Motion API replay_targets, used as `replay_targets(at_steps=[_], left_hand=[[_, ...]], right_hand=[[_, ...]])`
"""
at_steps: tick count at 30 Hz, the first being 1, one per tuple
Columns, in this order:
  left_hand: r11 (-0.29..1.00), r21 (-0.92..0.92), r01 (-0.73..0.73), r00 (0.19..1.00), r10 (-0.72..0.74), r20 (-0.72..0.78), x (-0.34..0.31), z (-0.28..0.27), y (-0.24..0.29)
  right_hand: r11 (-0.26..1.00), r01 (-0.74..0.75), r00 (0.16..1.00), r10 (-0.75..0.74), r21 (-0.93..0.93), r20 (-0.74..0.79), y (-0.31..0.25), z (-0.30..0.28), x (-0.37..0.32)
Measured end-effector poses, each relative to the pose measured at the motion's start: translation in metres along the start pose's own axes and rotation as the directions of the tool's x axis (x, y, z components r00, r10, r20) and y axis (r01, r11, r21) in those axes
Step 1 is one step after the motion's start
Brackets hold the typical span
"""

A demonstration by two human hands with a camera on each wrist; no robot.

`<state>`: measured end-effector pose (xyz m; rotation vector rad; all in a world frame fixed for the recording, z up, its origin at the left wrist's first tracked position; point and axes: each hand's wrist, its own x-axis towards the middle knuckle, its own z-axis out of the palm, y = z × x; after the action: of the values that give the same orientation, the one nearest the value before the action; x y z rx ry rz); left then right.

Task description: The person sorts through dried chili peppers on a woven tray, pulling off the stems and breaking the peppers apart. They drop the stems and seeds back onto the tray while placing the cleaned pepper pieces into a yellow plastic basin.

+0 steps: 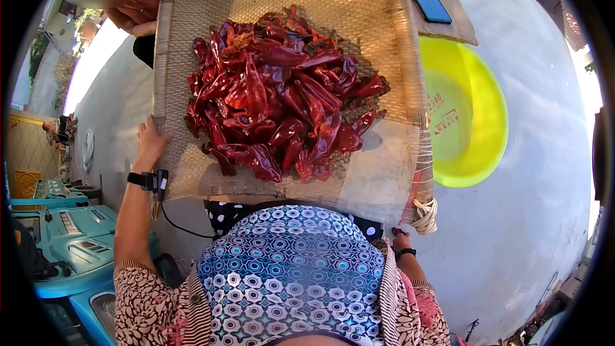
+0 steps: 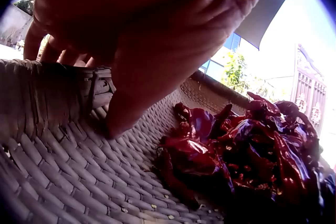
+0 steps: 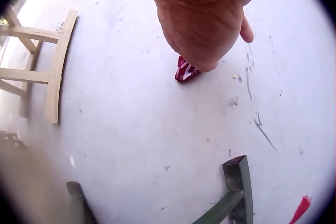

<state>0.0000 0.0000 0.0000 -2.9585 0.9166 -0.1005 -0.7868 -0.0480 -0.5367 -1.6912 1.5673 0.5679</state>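
A large woven winnowing basket (image 1: 378, 0) lies across the front of the person's lap, bearing a heap of dried red chili peppers (image 1: 269, 96). At its left edge the left hand (image 1: 152, 144) grips the rim. In the left wrist view the thumb (image 2: 128, 106) presses on the inner weave while the other fingers go over the outside. Low beside the basket's front right corner, the right hand (image 1: 402, 242) holds a single dried red chili pepper (image 3: 186, 70). Most of the right hand's fingers are hidden behind the palm in the right wrist view.
A yellow-green plastic basin (image 1: 490, 115) stands right of the basket. Beyond it a phone (image 1: 429, 1) lies on a board (image 1: 458, 16). Another person's hand (image 1: 144, 29) is at the far left corner. A teal vehicle (image 1: 83, 237) stands left; a wooden frame (image 3: 55, 71) shows near the right hand.
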Motion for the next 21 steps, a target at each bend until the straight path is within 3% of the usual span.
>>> replay_targets(at_steps=[2,3,5,7,8,9,11,13,14,16,17,21], left_hand=[[0.982,0.137,-0.132,0.971,0.156,-0.182,-0.019,-0.041,0.022],[0.975,0.024,-0.222,0.96,0.223,-0.166,-0.047,-0.02,0.042],[0.924,-0.034,-0.381,0.895,0.36,-0.264,-0.06,-0.055,0.06],[0.831,-0.338,-0.442,0.897,0.401,-0.187,-0.085,-0.087,0.092],[0.752,-0.498,-0.432,0.892,0.438,-0.113,-0.098,-0.095,0.108],[0.651,-0.645,-0.399,0.874,0.483,-0.053,-0.109,-0.1,0.124],[0.557,-0.688,-0.465,0.781,0.624,-0.023,-0.129,-0.105,0.153],[0.492,-0.709,-0.505,0.69,0.724,0.01,-0.136,-0.1,0.173],[0.473,-0.697,-0.539,0.667,0.745,-0.009,-0.139,-0.1,0.183],[0.5,-0.706,-0.502,0.673,0.739,0.045,-0.14,-0.094,0.198],[0.522,-0.7,-0.487,0.68,0.73,0.071,-0.138,-0.09,0.204],[0.491,-0.788,-0.371,0.724,0.684,0.085,-0.135,-0.08,0.22]], right_hand=[[0.96,0.189,0.981,-0.194,-0.205,-0.003,-0.005,0.028,0.03],[0.985,0.117,0.993,-0.111,-0.13,0.048,0.043,-0.025,-0.011],[0.967,0.185,0.982,-0.189,-0.177,-0.007,0.03,-0.01,0.006],[0.929,0.296,0.95,-0.31,-0.224,-0.03,0.02,0.013,0.016],[0.972,0.137,0.99,-0.143,0.19,0.017,0.017,0.016,0.012],[0.825,-0.058,0.998,0.028,0.562,0.062,0.019,0.023,0.013],[0.935,-0.242,0.97,0.235,0.259,0.06,-0.045,-0.032,-0.044],[0.945,-0.139,0.981,0.172,0.297,-0.086,-0.045,-0.01,-0.038],[0.826,0.377,0.925,-0.315,-0.418,0.212,-0.041,-0.029,-0.047],[0.977,0.212,0.976,-0.212,-0.004,-0.055,-0.039,-0.016,-0.039],[0.962,0.152,0.98,-0.117,0.225,-0.162,-0.029,0.006,-0.035],[0.971,-0.002,0.994,0.028,0.241,-0.101,-0.027,-0.008,-0.031]])
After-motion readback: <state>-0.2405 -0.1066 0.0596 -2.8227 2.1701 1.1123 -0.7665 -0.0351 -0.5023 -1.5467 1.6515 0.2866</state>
